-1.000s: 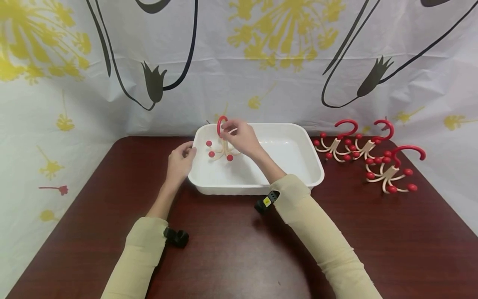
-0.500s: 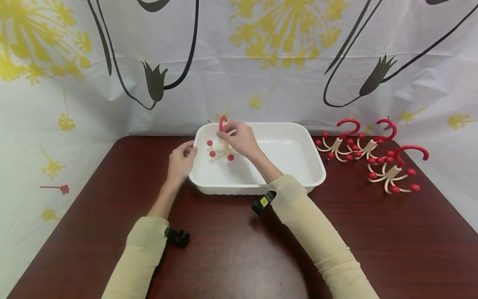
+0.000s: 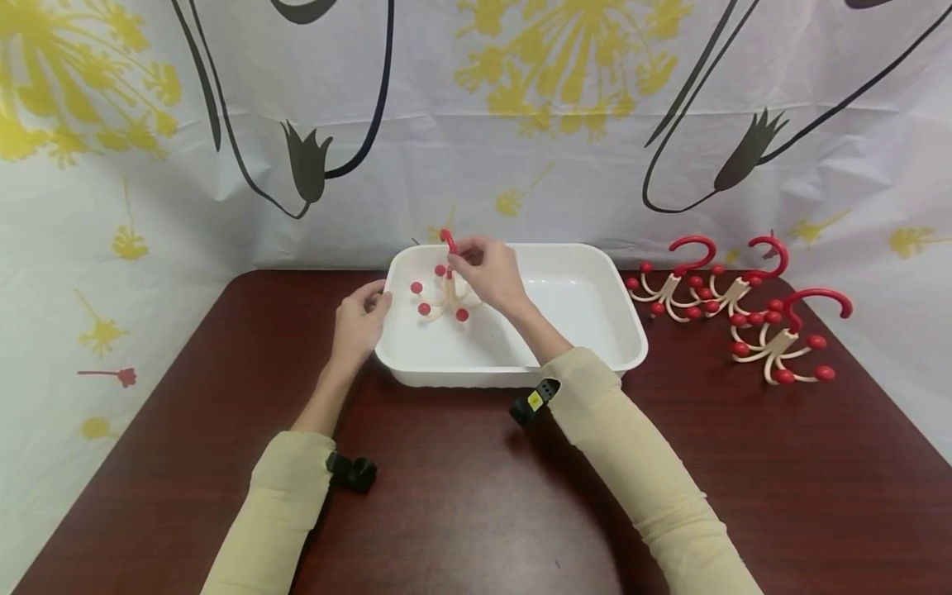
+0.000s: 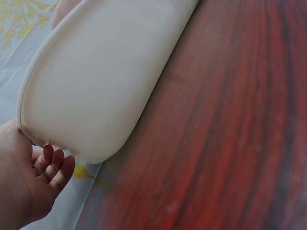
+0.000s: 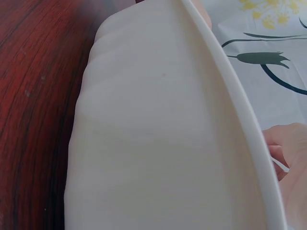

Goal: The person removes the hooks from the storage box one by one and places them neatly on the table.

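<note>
In the head view, a claw-shaped hanger (image 3: 449, 293) with a red hook, pale curved arms and red ball tips stands in the left part of a white plastic tray (image 3: 580, 330). My right hand (image 3: 488, 273) pinches its red hook between thumb and fingers. The hook appears nearly edge-on. My left hand (image 3: 359, 326) grips the tray's left rim, and the left wrist view shows its fingertips (image 4: 56, 160) curled beneath that rim. Over in the right wrist view, the tray's front wall (image 5: 144, 134) hides most of my right hand (image 5: 292, 153) and the whole hanger.
Three similar hangers stand close together right of the tray: one at the left (image 3: 669, 289), one behind (image 3: 735, 289) and one nearer (image 3: 779, 343). Everything sits on a dark reddish wooden table (image 3: 446, 496). A patterned white sheet (image 3: 431, 149) hangs behind the table.
The hanger's red hook has turned from facing broadside to nearly edge-on, and my right hand has shifted slightly right with it. My left hand and the tray have stayed in place.
</note>
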A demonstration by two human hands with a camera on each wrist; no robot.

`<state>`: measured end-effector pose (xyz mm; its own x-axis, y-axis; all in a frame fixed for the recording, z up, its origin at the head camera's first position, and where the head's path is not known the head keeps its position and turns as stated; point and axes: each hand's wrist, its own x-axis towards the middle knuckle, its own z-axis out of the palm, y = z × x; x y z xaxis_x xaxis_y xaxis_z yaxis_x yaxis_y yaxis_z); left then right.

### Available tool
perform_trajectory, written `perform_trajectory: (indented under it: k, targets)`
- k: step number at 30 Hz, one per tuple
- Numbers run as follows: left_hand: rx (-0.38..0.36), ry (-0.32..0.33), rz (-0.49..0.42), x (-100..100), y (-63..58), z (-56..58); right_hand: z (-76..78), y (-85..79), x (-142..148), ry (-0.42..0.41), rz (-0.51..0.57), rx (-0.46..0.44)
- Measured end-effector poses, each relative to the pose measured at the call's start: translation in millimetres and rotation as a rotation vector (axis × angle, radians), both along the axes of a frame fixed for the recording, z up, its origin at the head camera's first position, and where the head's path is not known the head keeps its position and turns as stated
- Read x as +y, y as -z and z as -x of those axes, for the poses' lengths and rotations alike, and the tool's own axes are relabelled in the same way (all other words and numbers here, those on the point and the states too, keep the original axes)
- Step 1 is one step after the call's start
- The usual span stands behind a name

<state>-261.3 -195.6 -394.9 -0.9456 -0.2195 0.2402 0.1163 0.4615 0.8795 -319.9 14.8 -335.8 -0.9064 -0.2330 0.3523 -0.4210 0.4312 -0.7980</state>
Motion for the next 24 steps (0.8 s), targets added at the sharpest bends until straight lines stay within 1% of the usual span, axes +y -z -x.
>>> perform_trajectory:
  k: [5, 12, 18, 21, 24]
  targets:
    - [0.01, -0.005, 0.003, 0, 0.1, 0.8, -2.8, -4.0, 3, -0.013, 0.0, 0.06]
    - [0.0, -0.004, 0.008, 0, 0.8, 1.5, -7.8, -12.2, 12, -0.019, 0.033, 0.091]
    - [0.012, -0.001, 0.007, 0, 0.4, 2.3, -11.5, -20.5, 22, -0.026, 0.109, 0.128]
    - [0.016, 0.002, 0.006, 0, 1.1, 2.5, -13.1, -23.3, 29, -0.022, 0.157, 0.164]
    - [0.02, 0.004, 0.005, -1, 1.1, 1.7, -14.5, -25.9, 36, -0.013, 0.182, 0.208]
